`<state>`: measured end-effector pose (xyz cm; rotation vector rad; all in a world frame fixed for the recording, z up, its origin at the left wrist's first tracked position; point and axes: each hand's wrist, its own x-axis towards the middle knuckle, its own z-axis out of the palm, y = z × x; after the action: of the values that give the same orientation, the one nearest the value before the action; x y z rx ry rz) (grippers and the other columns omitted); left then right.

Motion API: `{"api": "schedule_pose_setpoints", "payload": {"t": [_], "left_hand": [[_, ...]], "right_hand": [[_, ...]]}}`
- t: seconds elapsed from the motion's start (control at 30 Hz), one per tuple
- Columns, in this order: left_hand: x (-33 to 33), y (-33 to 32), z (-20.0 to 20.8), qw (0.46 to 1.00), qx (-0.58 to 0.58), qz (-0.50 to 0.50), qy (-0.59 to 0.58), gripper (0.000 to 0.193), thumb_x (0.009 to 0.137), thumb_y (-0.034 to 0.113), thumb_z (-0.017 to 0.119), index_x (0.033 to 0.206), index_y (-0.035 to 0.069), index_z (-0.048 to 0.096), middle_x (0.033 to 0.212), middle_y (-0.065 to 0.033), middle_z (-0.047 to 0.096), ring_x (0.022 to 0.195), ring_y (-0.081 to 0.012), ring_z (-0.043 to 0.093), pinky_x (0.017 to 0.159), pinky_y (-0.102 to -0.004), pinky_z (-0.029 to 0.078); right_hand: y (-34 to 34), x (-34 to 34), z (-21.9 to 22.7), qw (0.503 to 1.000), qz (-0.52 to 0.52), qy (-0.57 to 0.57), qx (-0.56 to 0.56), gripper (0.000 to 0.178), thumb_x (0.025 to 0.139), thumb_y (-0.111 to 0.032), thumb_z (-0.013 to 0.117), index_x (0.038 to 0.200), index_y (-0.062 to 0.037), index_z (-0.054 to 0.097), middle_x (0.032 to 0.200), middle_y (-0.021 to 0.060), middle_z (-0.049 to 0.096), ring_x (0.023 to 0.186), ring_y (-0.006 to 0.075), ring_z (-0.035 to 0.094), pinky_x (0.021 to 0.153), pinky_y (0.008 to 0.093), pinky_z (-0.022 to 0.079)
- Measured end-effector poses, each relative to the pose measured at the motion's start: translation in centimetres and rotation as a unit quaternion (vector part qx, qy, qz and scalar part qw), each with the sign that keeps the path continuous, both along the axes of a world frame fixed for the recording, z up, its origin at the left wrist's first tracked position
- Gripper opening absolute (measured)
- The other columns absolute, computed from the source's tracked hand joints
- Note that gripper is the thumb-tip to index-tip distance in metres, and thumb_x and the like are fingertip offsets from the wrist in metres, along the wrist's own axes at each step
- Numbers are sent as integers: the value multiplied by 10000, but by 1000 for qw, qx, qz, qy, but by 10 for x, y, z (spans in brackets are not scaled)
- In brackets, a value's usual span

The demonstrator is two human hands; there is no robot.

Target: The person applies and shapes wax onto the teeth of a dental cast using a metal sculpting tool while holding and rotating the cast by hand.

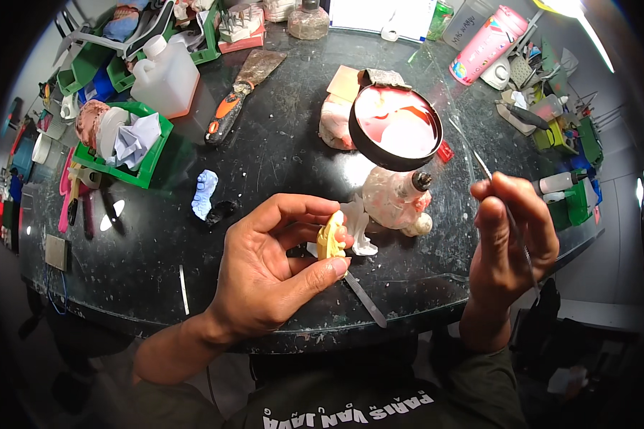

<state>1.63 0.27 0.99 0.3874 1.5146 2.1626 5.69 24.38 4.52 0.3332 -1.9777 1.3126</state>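
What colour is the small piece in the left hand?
Pale yellow piece, pinched by the left hand; head view.

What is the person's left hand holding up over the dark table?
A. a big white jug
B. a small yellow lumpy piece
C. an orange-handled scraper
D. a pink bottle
B: the left hand pinches a small yellow piece between thumb and fingers, while the white jug, pink bottle and orange-handled scraper lie far back on the table.
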Motion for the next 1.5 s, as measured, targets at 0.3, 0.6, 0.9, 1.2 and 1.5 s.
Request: {"api": "schedule_pose_setpoints", "payload": {"t": [0.3, 0.6, 0.9, 1.2, 1.5], "left_hand": [[1, 1, 1, 1000, -9, -6, -11, 504, 806, -81, 733, 1256, -37, 509, 1163, -161, 591, 1071, -223, 645, 916, -406, 598], [-3, 1, -1, 1000, 2, -30, -7, 482, 822, -96, 710, 1256, -41, 509, 1157, -141, 592, 1079, -218, 640, 904, -397, 607], [-4, -2, -6, 999, 31, -12, -26, 491, 824, -101, 689, 1263, -39, 479, 1167, -153, 579, 1113, -234, 627, 937, -409, 591], [-1, -1, -10, 999, 30, 2, -33, 490, 786, -120, 693, 1184, 8, 438, 1143, -149, 537, 1090, -210, 612, 914, -362, 586], [3, 4, -11, 998, 40, 14, -36, 517, 772, -83, 728, 1155, 40, 402, 1100, -132, 529, 1067, -201, 602, 914, -358, 570]], "right_hand": [[8, -22, 2, 1000, 7, -16, -22, 187, 927, -85, 714, 1028, 69, 683, 865, 91, 679, 770, 102, 629, 675, 201, 472], [5, -12, -6, 987, -97, 80, -98, 301, 1023, -299, 579, 938, -10, 593, 834, 60, 555, 598, 57, 465, 540, 162, 389], [-26, 14, -20, 993, 99, -59, -33, 314, 998, -334, 594, 1020, -23, 549, 828, 112, 590, 690, 195, 631, 580, 254, 496], [-40, 27, -29, 949, 250, -147, -127, 302, 813, 171, 643, 1070, 64, 527, 899, 181, 579, 781, 210, 672, 968, 542, 544], [-47, 32, -36, 939, 215, -163, -212, 197, 840, 124, 610, 1007, 78, 515, 840, 177, 593, 712, 180, 633, 899, 450, 592]]}}
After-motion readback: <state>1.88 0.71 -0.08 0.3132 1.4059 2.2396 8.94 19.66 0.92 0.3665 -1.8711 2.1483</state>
